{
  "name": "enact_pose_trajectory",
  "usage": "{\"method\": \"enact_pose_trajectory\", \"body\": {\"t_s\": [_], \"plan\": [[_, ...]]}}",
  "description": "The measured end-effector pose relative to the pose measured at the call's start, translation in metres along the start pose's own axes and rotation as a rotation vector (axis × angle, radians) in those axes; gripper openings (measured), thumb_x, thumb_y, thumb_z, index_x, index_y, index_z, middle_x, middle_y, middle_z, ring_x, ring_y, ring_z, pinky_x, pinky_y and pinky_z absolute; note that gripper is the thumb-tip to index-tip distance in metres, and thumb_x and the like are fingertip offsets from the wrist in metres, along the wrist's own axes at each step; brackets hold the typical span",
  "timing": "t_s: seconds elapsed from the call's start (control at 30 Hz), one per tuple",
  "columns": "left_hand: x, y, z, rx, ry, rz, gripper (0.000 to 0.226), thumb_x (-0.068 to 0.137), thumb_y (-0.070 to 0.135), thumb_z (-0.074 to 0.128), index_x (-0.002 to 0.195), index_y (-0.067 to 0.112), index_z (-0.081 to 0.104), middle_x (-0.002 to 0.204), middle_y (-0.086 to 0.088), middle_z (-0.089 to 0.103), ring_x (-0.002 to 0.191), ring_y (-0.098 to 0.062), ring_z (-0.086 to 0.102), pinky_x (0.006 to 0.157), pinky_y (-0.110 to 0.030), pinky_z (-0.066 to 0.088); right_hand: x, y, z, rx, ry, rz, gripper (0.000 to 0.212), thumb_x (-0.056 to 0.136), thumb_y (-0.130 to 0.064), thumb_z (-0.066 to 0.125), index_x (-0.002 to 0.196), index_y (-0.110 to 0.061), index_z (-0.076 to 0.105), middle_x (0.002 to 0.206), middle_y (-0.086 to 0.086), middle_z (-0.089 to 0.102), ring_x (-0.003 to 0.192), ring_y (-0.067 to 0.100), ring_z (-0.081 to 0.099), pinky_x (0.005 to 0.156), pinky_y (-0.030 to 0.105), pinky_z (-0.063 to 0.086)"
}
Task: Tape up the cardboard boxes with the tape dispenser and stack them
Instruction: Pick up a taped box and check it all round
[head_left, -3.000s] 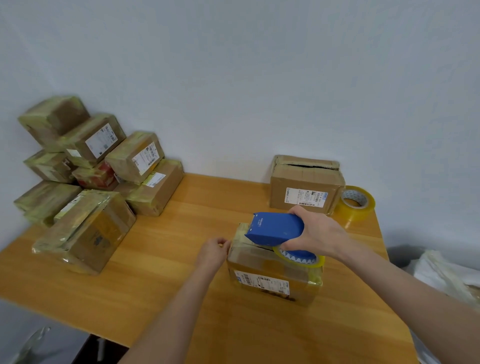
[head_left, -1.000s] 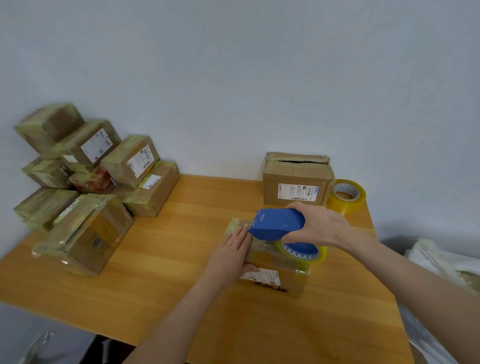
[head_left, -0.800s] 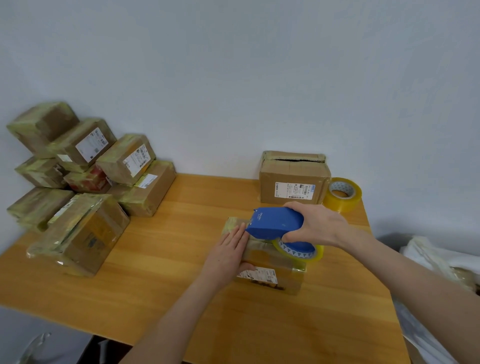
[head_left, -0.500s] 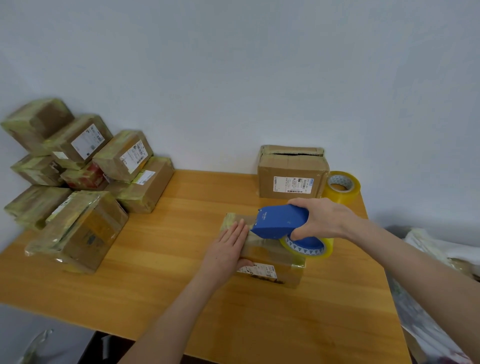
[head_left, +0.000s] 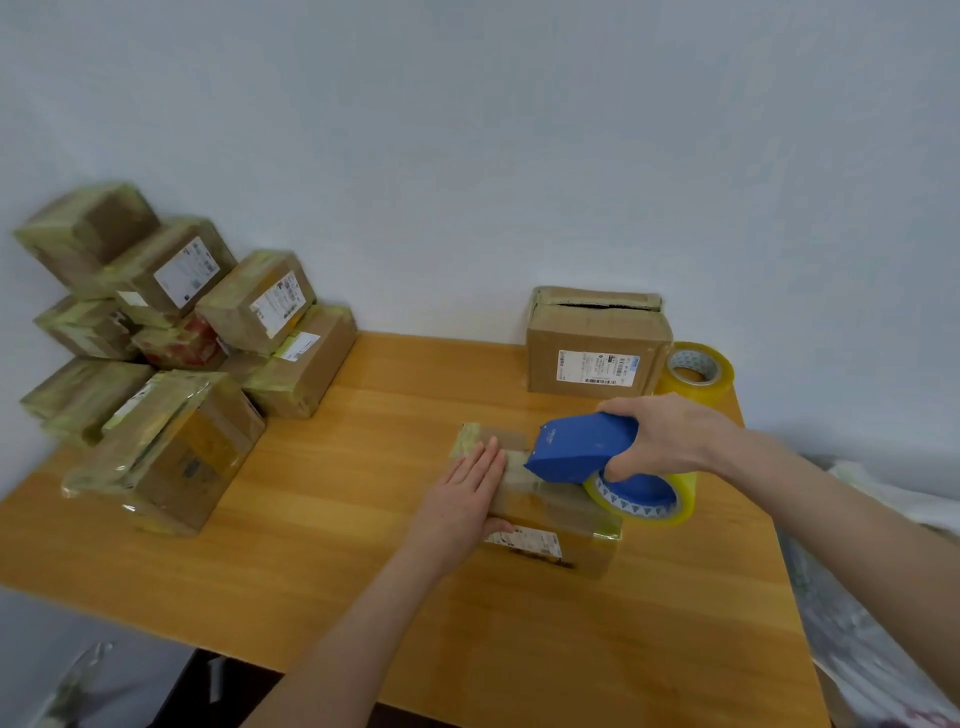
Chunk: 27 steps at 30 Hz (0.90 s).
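Pressing flat on the small cardboard box at mid-tabletop with the left hand, fingers straight; gripping the blue tape dispenser in the right hand, fingers curled round it, over the box's right part; behind, against the wall, another box beside a spare tape roll; far left, a pile of taped boxes.

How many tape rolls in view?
2. One roll sits on the blue tape dispenser in the right hand; a spare roll sits far right on the table, beside the open-topped box. None else visible.
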<state>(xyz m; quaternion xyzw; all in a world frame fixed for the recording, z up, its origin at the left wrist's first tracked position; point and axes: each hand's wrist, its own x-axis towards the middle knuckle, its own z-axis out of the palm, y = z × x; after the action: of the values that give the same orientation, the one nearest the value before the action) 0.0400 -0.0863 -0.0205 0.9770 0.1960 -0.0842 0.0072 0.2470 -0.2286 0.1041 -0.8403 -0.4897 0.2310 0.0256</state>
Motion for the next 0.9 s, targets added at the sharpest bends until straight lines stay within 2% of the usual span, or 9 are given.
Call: {"method": "enact_pose_trajectory", "body": {"t_s": [0.1,0.2,0.3,0.43,0.53,0.63,0.9], "plan": [[0.006,-0.005,0.0,0.012,-0.018,0.01,0.089,0.092,0.06,0.034,0.151,0.014,-0.015,0.156,-0.002,-0.023,0.146,-0.016,-0.016,0.121,-0.032,-0.003,0.001,0.004,0.004,0.024,0.047,0.036,0.074,0.068,-0.058,0.069,0.134,-0.037,0.043,0.11,-0.009,0.055,0.098,0.016,0.056,0.085,0.038,0.054],[0.008,-0.021,-0.007,0.013,-0.013,0.004,0.089,0.092,0.06,0.037,0.152,0.016,-0.012,0.155,0.002,-0.023,0.147,-0.014,-0.013,0.118,-0.029,-0.007,0.004,-0.005,0.009,0.064,0.061,0.029,0.073,0.068,-0.069,0.067,0.128,-0.034,0.045,0.11,-0.009,0.056,0.096,0.015,0.058,0.083,0.036,0.054],[0.004,-0.035,-0.011,-0.053,-0.032,-0.05,0.093,0.089,0.061,0.046,0.153,0.019,-0.008,0.157,0.004,-0.017,0.148,-0.013,-0.009,0.121,-0.031,-0.002,0.007,-0.016,0.015,0.061,0.081,0.002,0.071,0.069,-0.077,0.062,0.122,-0.033,0.044,0.11,-0.009,0.058,0.095,0.014,0.059,0.08,0.033,0.054],[0.006,-0.019,-0.016,-0.067,-0.001,-0.053,0.106,0.081,0.07,0.049,0.153,0.018,-0.009,0.158,0.006,-0.015,0.147,-0.014,-0.011,0.122,-0.036,0.0,0.007,-0.018,0.013,0.056,0.056,0.0,0.064,0.071,-0.069,0.065,0.117,-0.03,0.044,0.108,-0.007,0.059,0.092,0.014,0.059,0.077,0.031,0.054],[0.01,-0.008,-0.012,-0.023,0.017,-0.018,0.103,0.083,0.072,0.042,0.152,0.02,-0.013,0.159,0.005,-0.017,0.148,-0.016,-0.012,0.121,-0.036,-0.003,0.009,-0.024,0.012,-0.078,0.044,0.028,0.063,0.07,-0.067,0.066,0.113,-0.027,0.042,0.099,-0.005,0.057,0.088,0.015,0.058,0.069,0.028,0.049],[0.011,-0.01,-0.006,-0.001,-0.001,-0.035,0.098,0.084,0.071,0.038,0.153,0.02,-0.01,0.16,0.005,-0.015,0.148,-0.017,-0.012,0.119,-0.037,-0.004,0.014,-0.031,0.014,-0.079,0.034,0.0,0.06,0.071,-0.064,0.067,0.11,-0.026,0.041,0.096,-0.004,0.055,0.085,0.016,0.057,0.066,0.027,0.047],[0.01,-0.011,-0.005,0.018,0.005,-0.04,0.098,0.085,0.07,0.039,0.153,0.02,-0.01,0.159,0.005,-0.016,0.148,-0.017,-0.01,0.119,-0.036,-0.003,0.004,-0.01,0.007,0.073,0.012,-0.057,0.06,0.069,-0.057,0.071,0.119,-0.033,0.049,0.103,-0.006,0.061,0.084,0.013,0.062,0.077,0.035,0.057]]}}
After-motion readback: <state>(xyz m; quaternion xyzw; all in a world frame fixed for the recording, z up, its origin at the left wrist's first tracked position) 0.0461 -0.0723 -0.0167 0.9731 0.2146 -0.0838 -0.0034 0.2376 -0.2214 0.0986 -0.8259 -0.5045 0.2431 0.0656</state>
